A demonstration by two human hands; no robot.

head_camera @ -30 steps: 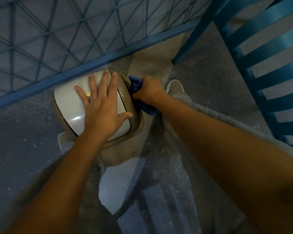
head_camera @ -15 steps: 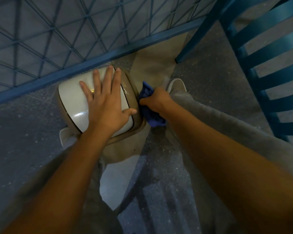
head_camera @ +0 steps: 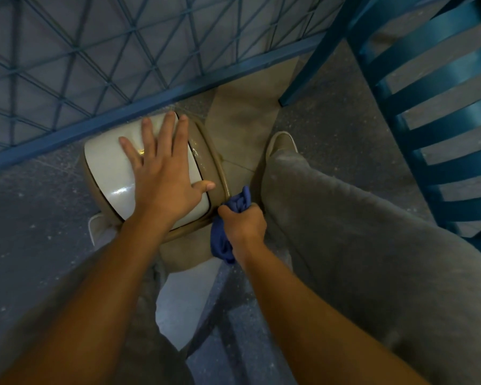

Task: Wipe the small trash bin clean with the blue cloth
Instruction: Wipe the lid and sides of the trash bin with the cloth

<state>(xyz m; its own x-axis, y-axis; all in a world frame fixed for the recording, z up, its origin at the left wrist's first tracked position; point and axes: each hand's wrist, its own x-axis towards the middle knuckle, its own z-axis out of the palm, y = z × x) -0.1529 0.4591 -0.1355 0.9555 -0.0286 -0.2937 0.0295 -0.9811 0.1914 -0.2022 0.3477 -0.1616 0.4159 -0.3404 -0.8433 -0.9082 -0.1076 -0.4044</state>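
Head view, looking steeply down onto small trash bin (head_camera: pixel 109 168) on grey speckled floor (head_camera: pixel 34 218), close against blue lattice fence (head_camera: pixel 95 65). Shows only cream lid and beige rim (head_camera: pixel 215 165) of bin; body below hidden under lid.

Left hand (head_camera: pixel 164 173): released, flat on lid, fingers straight and spread, thumb out toward rim. Covers middle of lid. Small yellowish mark (head_camera: pixel 140 152) beside little finger, too small to read and partly under hand.

Right hand (head_camera: pixel 243 223): clenched round blue cloth (head_camera: pixel 220 243) at near right corner of bin. Leaves two parts of cloth showing: a bunch above fist, touching rim, and a tail hanging below wrist. Rest of cloth buried in fist. Exact contact patch on bin side cannot be made out.

Both forearms cut off at lower frame edge. Grey trouser leg (head_camera: pixel 358 245) to right of bin, pale shoe tip (head_camera: pixel 281 143) beyond it on beige floor strip (head_camera: pixel 242 115). Second shoe (head_camera: pixel 95 226) mostly hidden beneath bin and left wrist. Blue slatted chair (head_camera: pixel 428 107) at upper right — cropped by frame edge, one leg standing on floor.
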